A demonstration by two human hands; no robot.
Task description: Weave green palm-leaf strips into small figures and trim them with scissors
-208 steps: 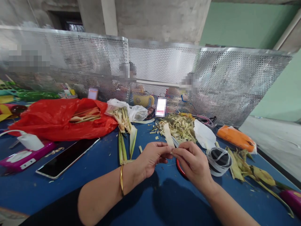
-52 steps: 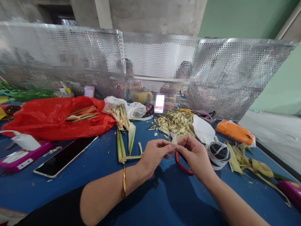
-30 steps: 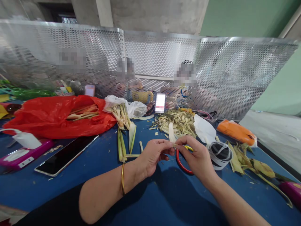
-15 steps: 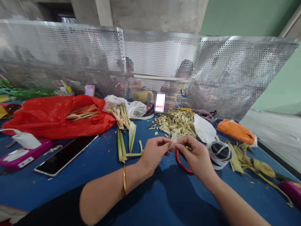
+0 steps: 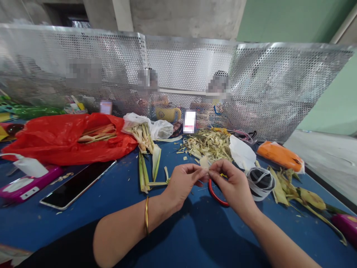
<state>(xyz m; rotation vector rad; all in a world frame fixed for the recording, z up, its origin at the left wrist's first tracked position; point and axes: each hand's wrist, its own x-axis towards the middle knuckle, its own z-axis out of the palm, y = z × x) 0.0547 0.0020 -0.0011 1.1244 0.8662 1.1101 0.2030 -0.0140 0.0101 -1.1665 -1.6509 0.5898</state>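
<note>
My left hand (image 5: 182,182) pinches a small pale piece of husk (image 5: 204,161) between thumb and forefinger. Close against it, my right hand (image 5: 229,180) is also closed in a pinch at the base of the same piece. The fingertips nearly meet, and their exact grip is hidden. Under the right hand lies a red loop handle (image 5: 216,195), partly covered. Just behind the hands rises a pile of shredded husk scraps (image 5: 209,144). Green and pale husk strips (image 5: 143,173) lie left of my left hand.
A red plastic bag (image 5: 55,137) with strips, a phone (image 5: 79,184) and a purple power strip (image 5: 30,184) lie left. On the right are a roll of white ribbon (image 5: 260,184), an orange packet (image 5: 280,156) and dried husks (image 5: 309,197). A perforated metal screen (image 5: 189,59) stands behind; people sit beyond it.
The pale husk piece has turned slightly between my fingertips and leans a little further left. Both hands stay nearly in the same place.
</note>
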